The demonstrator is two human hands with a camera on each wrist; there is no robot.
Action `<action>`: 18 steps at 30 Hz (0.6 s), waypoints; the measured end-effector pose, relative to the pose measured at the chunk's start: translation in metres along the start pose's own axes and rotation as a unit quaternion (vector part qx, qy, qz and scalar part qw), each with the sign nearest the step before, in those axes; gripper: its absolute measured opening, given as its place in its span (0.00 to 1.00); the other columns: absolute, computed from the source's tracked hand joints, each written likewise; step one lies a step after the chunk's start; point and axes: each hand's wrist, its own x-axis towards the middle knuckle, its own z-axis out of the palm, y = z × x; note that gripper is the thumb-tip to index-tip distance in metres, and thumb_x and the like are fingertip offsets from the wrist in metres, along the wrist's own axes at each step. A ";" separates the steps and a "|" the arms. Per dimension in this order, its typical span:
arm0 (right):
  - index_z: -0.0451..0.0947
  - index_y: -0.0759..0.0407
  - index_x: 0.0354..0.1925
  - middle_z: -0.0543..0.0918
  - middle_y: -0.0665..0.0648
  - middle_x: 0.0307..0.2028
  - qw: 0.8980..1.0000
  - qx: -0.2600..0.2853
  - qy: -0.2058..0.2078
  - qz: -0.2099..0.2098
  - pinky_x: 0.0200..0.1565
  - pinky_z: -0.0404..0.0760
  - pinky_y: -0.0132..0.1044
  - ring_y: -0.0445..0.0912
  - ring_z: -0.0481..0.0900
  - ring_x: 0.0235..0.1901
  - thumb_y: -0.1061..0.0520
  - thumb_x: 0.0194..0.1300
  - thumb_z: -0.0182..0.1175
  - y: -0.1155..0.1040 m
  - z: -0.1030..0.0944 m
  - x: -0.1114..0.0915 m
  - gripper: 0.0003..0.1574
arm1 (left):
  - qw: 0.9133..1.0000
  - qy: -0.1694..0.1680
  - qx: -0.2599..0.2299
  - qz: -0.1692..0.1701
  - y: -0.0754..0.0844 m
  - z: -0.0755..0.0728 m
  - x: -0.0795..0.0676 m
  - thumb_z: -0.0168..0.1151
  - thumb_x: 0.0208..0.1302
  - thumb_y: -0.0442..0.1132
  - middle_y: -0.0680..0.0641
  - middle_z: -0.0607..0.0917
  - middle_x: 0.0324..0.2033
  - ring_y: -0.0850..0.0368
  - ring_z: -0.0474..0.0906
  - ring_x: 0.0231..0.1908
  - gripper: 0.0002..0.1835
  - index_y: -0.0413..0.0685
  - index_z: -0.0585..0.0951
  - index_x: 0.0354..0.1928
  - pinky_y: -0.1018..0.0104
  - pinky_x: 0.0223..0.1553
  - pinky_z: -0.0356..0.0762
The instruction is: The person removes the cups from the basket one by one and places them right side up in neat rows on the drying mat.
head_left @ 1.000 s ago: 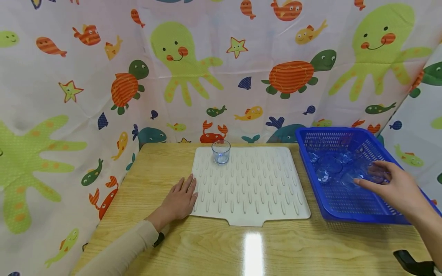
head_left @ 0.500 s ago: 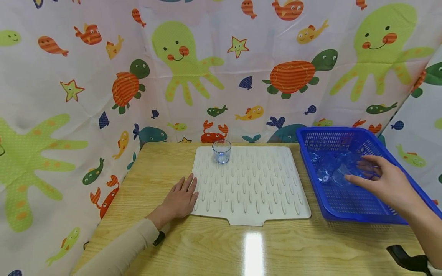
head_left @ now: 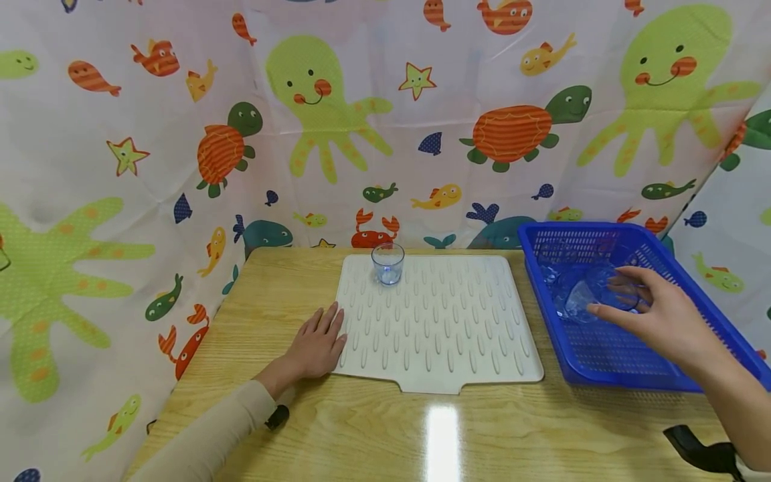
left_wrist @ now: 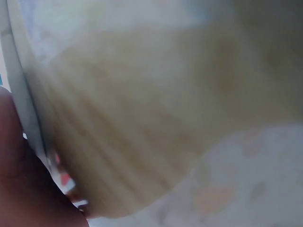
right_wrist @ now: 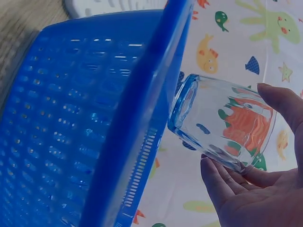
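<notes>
My right hand grips a clear drinking glass between thumb and fingers, over the blue basket. In the right wrist view the glass is tilted on its side, its thick base pointing toward the basket's rim. My left hand lies flat with its fingertips on the left edge of the white ridged drying board. Another clear glass stands upright at the board's back left. The left wrist view is mostly blurred, with a dark part of the hand at its left side.
Several more clear glasses lie in the basket, partly hidden by the held one. The wooden table carries board and basket side by side. A curtain printed with sea animals hangs behind and at both sides.
My right hand has moved to the left and slightly up over the basket, carrying the glass with it. The left hand stays at the board's edge.
</notes>
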 end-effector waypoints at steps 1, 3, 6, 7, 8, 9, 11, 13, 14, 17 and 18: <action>0.42 0.70 0.80 0.64 0.80 0.68 1.000 -0.001 0.001 0.000 0.55 0.68 0.74 0.79 0.64 0.64 0.40 0.67 0.69 -0.001 0.000 -0.001 0.66 | 1.000 0.000 -0.011 -0.003 -0.001 0.002 0.000 0.33 0.84 0.54 0.42 0.43 0.82 0.34 0.38 0.79 0.34 0.44 0.48 0.82 0.36 0.74 0.44; 0.43 0.70 0.80 0.64 0.81 0.68 1.000 -0.001 0.001 -0.003 0.55 0.67 0.74 0.79 0.64 0.64 0.40 0.67 0.69 -0.003 0.000 -0.001 0.65 | 0.999 0.001 -0.036 -0.006 -0.002 0.004 0.001 0.34 0.83 0.54 0.42 0.42 0.82 0.34 0.36 0.79 0.35 0.44 0.47 0.82 0.35 0.74 0.41; 0.44 0.70 0.80 0.65 0.80 0.68 1.000 -0.005 0.005 -0.006 0.55 0.67 0.74 0.79 0.64 0.64 0.39 0.67 0.69 -0.006 0.001 -0.002 0.65 | 0.997 0.003 -0.075 -0.009 -0.004 0.005 0.002 0.36 0.83 0.53 0.43 0.42 0.82 0.35 0.34 0.79 0.35 0.44 0.48 0.82 0.34 0.74 0.38; 0.45 0.70 0.79 0.65 0.80 0.68 1.000 -0.005 0.007 -0.007 0.56 0.66 0.74 0.79 0.64 0.64 0.40 0.66 0.69 -0.007 0.001 -0.001 0.65 | 0.996 0.002 -0.084 -0.010 -0.004 0.005 0.003 0.36 0.83 0.53 0.43 0.41 0.82 0.35 0.33 0.79 0.35 0.45 0.47 0.82 0.34 0.74 0.36; 0.45 0.71 0.79 0.65 0.81 0.67 1.000 -0.005 0.008 -0.009 0.56 0.66 0.75 0.79 0.64 0.64 0.40 0.66 0.70 -0.008 0.002 -0.001 0.65 | 0.996 0.001 -0.090 -0.010 -0.004 0.005 0.003 0.37 0.83 0.53 0.43 0.41 0.82 0.35 0.33 0.79 0.35 0.44 0.47 0.82 0.34 0.74 0.36; 0.45 0.71 0.79 0.66 0.80 0.67 1.000 -0.006 0.009 -0.009 0.56 0.67 0.74 0.78 0.64 0.64 0.39 0.66 0.70 -0.010 0.002 -0.001 0.65 | 0.995 -0.001 -0.096 -0.010 -0.004 0.004 0.003 0.37 0.83 0.53 0.43 0.41 0.82 0.35 0.33 0.79 0.35 0.44 0.47 0.82 0.33 0.74 0.36; 0.45 0.72 0.79 0.65 0.81 0.67 1.000 -0.005 0.010 -0.011 0.57 0.66 0.74 0.79 0.64 0.63 0.40 0.66 0.70 -0.012 0.003 -0.001 0.65 | 0.995 -0.010 -0.100 -0.013 -0.004 0.002 0.005 0.37 0.82 0.53 0.43 0.41 0.82 0.35 0.32 0.79 0.36 0.45 0.47 0.82 0.33 0.74 0.35; 0.44 0.71 0.79 0.65 0.80 0.67 1.000 -0.002 0.008 -0.014 0.57 0.67 0.74 0.79 0.64 0.63 0.40 0.66 0.70 -0.015 0.003 -0.001 0.65 | 0.995 -0.022 -0.101 -0.017 -0.004 0.000 0.006 0.37 0.82 0.53 0.43 0.40 0.82 0.35 0.31 0.79 0.36 0.45 0.46 0.83 0.33 0.74 0.34; 0.44 0.71 0.79 0.65 0.80 0.67 1.000 -0.001 0.008 -0.015 0.58 0.66 0.73 0.79 0.64 0.63 0.40 0.66 0.70 -0.016 0.003 -0.001 0.65 | 0.995 -0.031 -0.098 -0.020 -0.003 -0.002 0.007 0.37 0.82 0.53 0.44 0.39 0.82 0.35 0.30 0.79 0.36 0.45 0.45 0.83 0.33 0.74 0.34; 0.45 0.71 0.79 0.65 0.80 0.67 1.000 0.000 0.003 -0.020 0.58 0.66 0.73 0.78 0.64 0.64 0.41 0.66 0.70 -0.019 0.003 -0.002 0.64 | 0.993 -0.059 -0.093 -0.030 -0.002 -0.007 0.009 0.36 0.82 0.54 0.44 0.37 0.82 0.35 0.29 0.79 0.37 0.46 0.43 0.83 0.34 0.74 0.32; 0.46 0.71 0.79 0.66 0.80 0.67 1.000 0.000 0.001 -0.022 0.58 0.66 0.73 0.78 0.64 0.64 0.41 0.66 0.70 -0.020 0.003 -0.002 0.64 | 0.993 -0.065 -0.094 -0.030 -0.001 -0.010 0.009 0.37 0.82 0.54 0.43 0.37 0.82 0.34 0.30 0.79 0.37 0.45 0.44 0.83 0.34 0.74 0.33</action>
